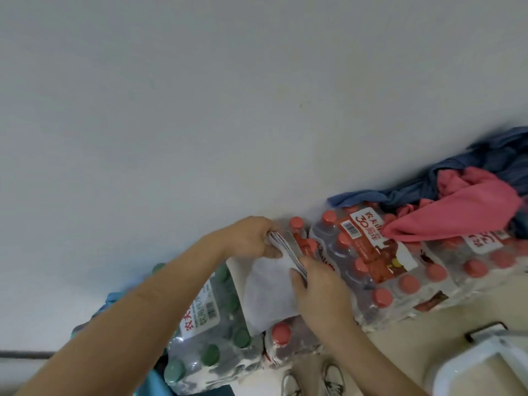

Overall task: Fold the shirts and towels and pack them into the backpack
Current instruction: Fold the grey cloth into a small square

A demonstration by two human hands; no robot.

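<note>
Grey shoes [311,378] at bottom edge, partly cut off. Right hand [317,287] pinching striped hem of white towel [268,295]; left hand [251,238] gripping same hem farther along, probably to square the fold. Towel laid across shrink-wrapped water bottles [371,261], apparently a stand-in table. Beyond, pink cloth [463,215] and blue shirt [414,192] heaped unfolded. Backpack not identifiable; teal shape [154,381] lower left unclear.

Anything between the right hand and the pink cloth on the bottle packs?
Nothing visible blocks it. The right hand grips the white towel; between it and the pink cloth is only the top of the red-capped bottle pack, and the cloth lies uncovered.
</note>
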